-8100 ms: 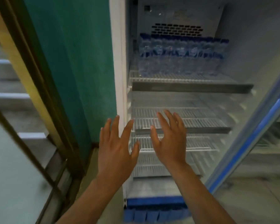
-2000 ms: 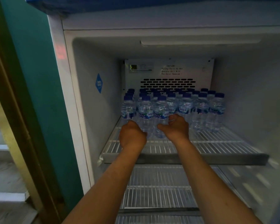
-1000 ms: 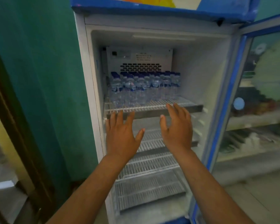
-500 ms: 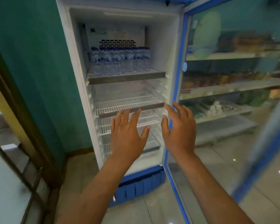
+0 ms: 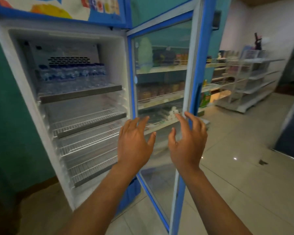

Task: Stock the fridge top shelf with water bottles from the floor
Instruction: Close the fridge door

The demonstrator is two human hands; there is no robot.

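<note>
Here tiled floor (image 5: 244, 192), open fridge (image 5: 71, 106), shop shelving (image 5: 248, 85).

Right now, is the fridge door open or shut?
Open: the glass door stands swung out to the right, and the water bottles show uncovered.

An open fridge (image 5: 64, 106) stands on the left, with water bottles (image 5: 71, 75) packed in rows at the back of its top shelf (image 5: 80, 94) and more wire shelves (image 5: 90, 122) stacked below. Its door (image 5: 163, 92) swings out to the right. Two hands are raised side by side before the door, left hand (image 5: 134, 143) nearer the fridge, right hand (image 5: 187, 143) beside it, and store shelving (image 5: 251, 82) stands farther right, behind
</note>
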